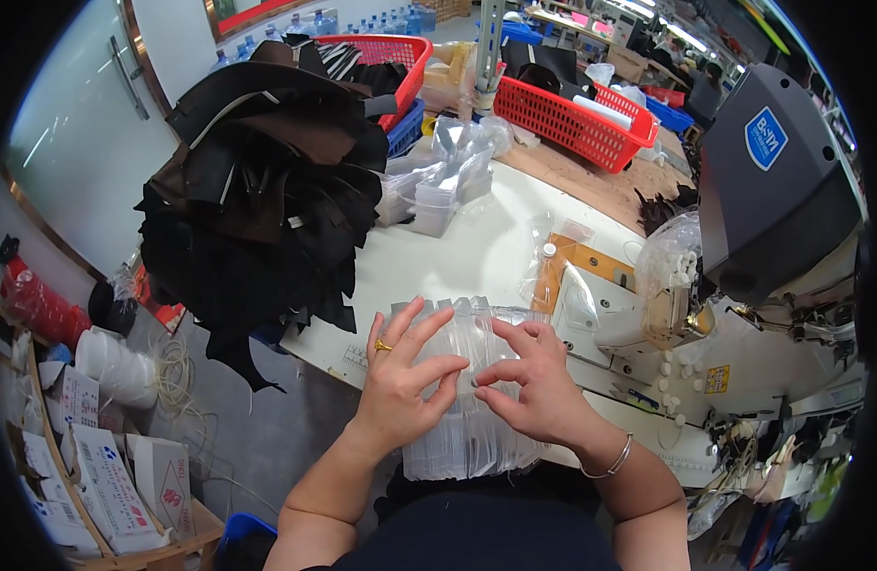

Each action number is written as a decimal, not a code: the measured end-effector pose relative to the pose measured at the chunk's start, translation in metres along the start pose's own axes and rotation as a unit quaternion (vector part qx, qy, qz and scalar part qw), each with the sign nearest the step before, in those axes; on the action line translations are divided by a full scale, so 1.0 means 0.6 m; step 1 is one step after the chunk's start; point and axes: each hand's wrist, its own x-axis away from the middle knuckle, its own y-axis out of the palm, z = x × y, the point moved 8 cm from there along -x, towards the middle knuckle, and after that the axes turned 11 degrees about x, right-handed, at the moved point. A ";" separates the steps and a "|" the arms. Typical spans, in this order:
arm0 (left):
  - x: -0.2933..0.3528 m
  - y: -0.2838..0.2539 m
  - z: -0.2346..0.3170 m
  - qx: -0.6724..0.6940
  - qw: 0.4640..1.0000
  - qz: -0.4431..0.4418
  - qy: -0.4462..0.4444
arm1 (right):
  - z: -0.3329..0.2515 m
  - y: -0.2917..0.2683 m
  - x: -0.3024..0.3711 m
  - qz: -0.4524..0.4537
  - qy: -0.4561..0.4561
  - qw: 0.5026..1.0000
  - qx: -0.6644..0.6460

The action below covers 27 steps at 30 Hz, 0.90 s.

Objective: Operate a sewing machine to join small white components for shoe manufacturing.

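A bundle of clear plastic sheets (472,433) lies in front of me, its many edges side by side, at the near edge of the white table. Over its left part is my left hand (398,385), thumb and index finger pinched together and the other fingers raised; a gold ring is on one finger. Opposite it, my right hand (532,381) also pinches with thumb and index finger above the bundle. The fingertips of both hands nearly meet over the sheets. Whatever sits between them is too small and see-through to make out.
A tall heap of black and brown cut pieces (267,190) hangs over the table's left side. Folded clear plastic (443,186) lies behind. A sewing machine (771,181) stands at right, small white caps (667,381) near it. Red baskets (576,124) stand at the back.
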 end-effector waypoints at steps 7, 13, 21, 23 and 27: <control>0.003 0.000 -0.004 0.008 1.000 0.005 -0.005 | -0.008 -0.003 -0.003 0.052 0.009 0.999 0.014; 0.012 -0.019 -0.027 0.028 0.991 0.096 -0.090 | -0.012 -0.010 -0.001 0.068 -0.020 0.997 0.015; 0.012 -0.008 -0.046 0.152 0.979 0.078 -0.113 | -0.014 0.003 0.000 0.049 -0.032 0.995 0.078; 0.014 -0.008 -0.046 0.147 0.980 0.073 -0.111 | -0.008 0.009 0.000 0.042 -0.029 0.995 0.082; 0.013 -0.006 -0.045 0.157 0.979 0.064 -0.111 | -0.014 0.009 -0.006 0.014 -0.013 0.997 0.079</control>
